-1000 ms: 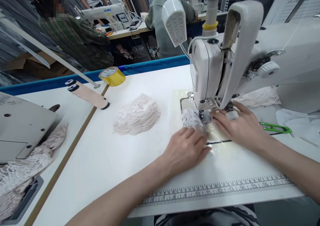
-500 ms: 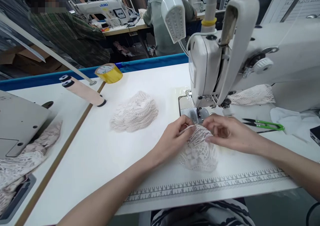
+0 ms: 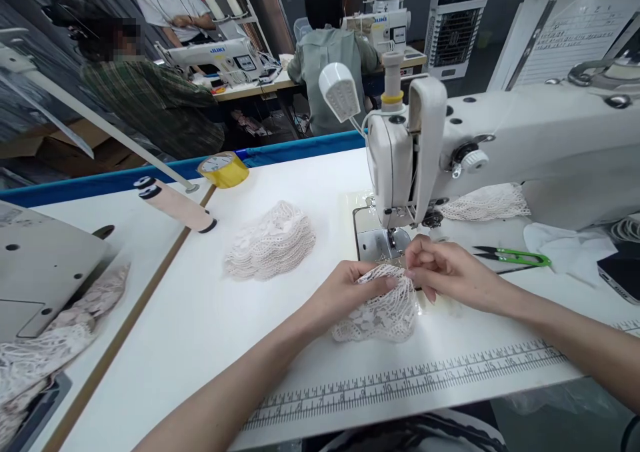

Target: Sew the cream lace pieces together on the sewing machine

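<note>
A white lace piece (image 3: 377, 319) lies on the table just in front of the sewing machine (image 3: 400, 165). My left hand (image 3: 347, 292) pinches its upper edge, thumb on top and fingers beneath. At the lace's upper right corner, my right hand (image 3: 440, 269) has thumb and fingertips pressed together on the edge. Both hands are close to the metal needle plate (image 3: 373, 242), below the presser foot (image 3: 391, 237). Left of the machine rests a stack of lace pieces (image 3: 270, 242).
Green thread snips (image 3: 525, 257) and a white cloth (image 3: 570, 245) lie to the right. More lace (image 3: 487, 202) sits behind the machine arm. A pink thread cone (image 3: 177, 205) and yellow tape roll (image 3: 223, 170) lie at the left. A ruler strip (image 3: 400, 385) runs along the front edge. Other people sit beyond.
The camera view has tilted up, showing more of the room. The lace has shifted slightly left and turned, and my right hand has closed from a looser grasp to a pinch at its corner.
</note>
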`<state>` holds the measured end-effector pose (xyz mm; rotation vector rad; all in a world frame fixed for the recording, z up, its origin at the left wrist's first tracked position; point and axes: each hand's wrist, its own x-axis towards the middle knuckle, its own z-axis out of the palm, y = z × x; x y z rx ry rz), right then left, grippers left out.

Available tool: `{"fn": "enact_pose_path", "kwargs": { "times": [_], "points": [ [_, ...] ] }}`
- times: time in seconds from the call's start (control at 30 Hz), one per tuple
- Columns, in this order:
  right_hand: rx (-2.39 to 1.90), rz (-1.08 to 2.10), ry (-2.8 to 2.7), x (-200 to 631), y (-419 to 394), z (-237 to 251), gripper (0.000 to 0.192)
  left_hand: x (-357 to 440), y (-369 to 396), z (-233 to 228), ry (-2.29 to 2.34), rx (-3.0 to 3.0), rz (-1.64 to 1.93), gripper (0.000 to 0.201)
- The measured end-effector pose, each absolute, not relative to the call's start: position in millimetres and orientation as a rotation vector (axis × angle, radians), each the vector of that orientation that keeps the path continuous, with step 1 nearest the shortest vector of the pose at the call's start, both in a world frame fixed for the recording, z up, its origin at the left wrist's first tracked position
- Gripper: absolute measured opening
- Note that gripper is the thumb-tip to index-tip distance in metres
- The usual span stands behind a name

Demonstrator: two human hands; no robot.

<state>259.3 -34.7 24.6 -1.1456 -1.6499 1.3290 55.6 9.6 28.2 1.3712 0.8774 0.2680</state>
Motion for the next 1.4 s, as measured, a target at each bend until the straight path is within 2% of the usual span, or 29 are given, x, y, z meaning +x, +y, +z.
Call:
{"fn": "enact_pose_path", "kwargs": {
  "times": [0.17,0.47,0.63,0.73,0.83,0.9,1.0,1.1,1.2,1.4],
  "points": [
    [-1.161,0.984,-1.869,261,-36,23,0.009,54,11,27,0.883,1.321,0.287,0.031],
    [-0.925,-0.331,-2.243,268,-37,6,0.019,54,11,30,0.866,1.302,0.278,0.032],
    [-0.913,-0.521,-2.303,266,-39,7,0.016,55,9,28,0.841,1.278,0.309,0.03],
    [-1.004,-0.377,-2.214,263,-40,8,0.013,55,9,27,0.853,1.268,0.309,0.031],
    [-1.249,0.006,-2.056,263,-38,9,0.012,55,9,26,0.864,1.257,0.314,0.032],
    [-1.457,0.252,-1.995,266,-35,10,0.015,55,9,26,0.861,1.256,0.312,0.033],
    [-1.64,0.405,-1.964,270,-31,15,0.023,55,9,28,0.858,1.276,0.317,0.033],
    [-1.573,0.554,-1.899,269,-32,20,0.027,56,8,29,0.866,1.314,0.333,0.031],
    [-1.446,0.862,-1.832,263,-36,24,0.017,57,7,29,0.876,1.368,0.376,0.028],
    [-1.342,1.321,-1.715,267,-33,24,0.017,55,10,31,0.945,1.479,0.449,0.027]
  ]
}}
